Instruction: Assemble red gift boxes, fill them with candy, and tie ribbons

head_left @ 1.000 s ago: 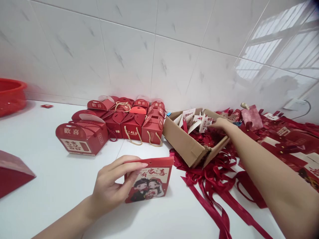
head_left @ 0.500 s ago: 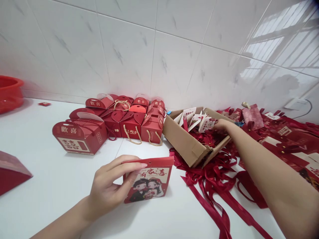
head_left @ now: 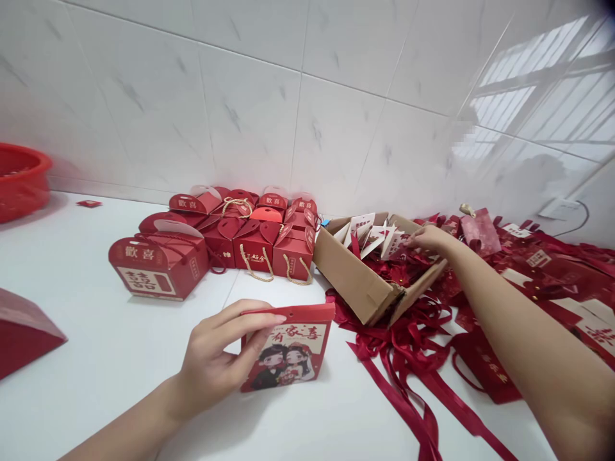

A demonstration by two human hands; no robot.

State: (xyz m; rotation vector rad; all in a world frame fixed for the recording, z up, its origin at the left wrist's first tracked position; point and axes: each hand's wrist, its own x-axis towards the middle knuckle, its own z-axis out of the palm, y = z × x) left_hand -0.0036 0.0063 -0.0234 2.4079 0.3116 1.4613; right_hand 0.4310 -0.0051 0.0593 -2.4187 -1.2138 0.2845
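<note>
My left hand (head_left: 225, 349) pinches the top edge of a red gift box (head_left: 288, 358) printed with a cartoon bridal couple, standing upright on the white table. A small hole shows in its folded top. My right hand (head_left: 430, 240) reaches over an open cardboard box (head_left: 353, 275), its bent fingertips at the edge of a white card with red print (head_left: 394, 244). What those fingers hold, if anything, is too small to make out. More white cards (head_left: 361, 224) and dark red ribbons lie in the cardboard box. Long red ribbons (head_left: 408, 384) trail from it across the table.
Several finished-looking red gift boxes (head_left: 254, 243) with cord handles stand in rows by the tiled wall; one larger box (head_left: 156, 266) is in front. Red bags and ribbons (head_left: 552, 275) cover the right side. A red basin (head_left: 22, 182) and a red box's corner (head_left: 26, 333) are at left.
The view has shifted slightly. My left hand keeps hold of the gift box in the same place. My right hand stays at the cardboard box, its fingers slightly further over the cards.
</note>
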